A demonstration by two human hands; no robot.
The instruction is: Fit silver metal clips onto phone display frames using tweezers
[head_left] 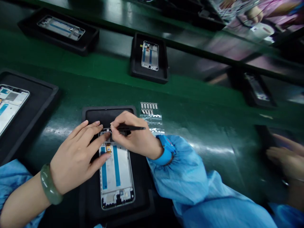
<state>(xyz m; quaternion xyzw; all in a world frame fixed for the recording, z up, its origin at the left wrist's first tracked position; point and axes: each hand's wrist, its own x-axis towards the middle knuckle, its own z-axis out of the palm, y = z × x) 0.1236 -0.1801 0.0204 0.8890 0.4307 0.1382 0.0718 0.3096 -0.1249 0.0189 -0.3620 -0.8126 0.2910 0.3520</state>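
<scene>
A phone frame [123,171] with two blue strips lies in a black foam tray [95,114] in front of me. My left hand [80,148] rests over its upper left part, fingers stretched and spread, fingertips touching the frame near its top edge and the small orange flex cable [108,148]. In my right hand [133,134] is a pair of black tweezers [133,128], pinched between thumb and fingers. Their tips point at the top of the frame and are hidden by my fingers. Right of the tray lies a clear sheet of small white stickers [149,109].
More black trays with phone frames stand around: a frame [9,106] at left, another [61,28] at the back left, one [150,55] at back centre, one [256,86] at right. A co-worker's blurred hands [285,155] are at the right edge; another person's hand [255,14] shows across the green table [201,104].
</scene>
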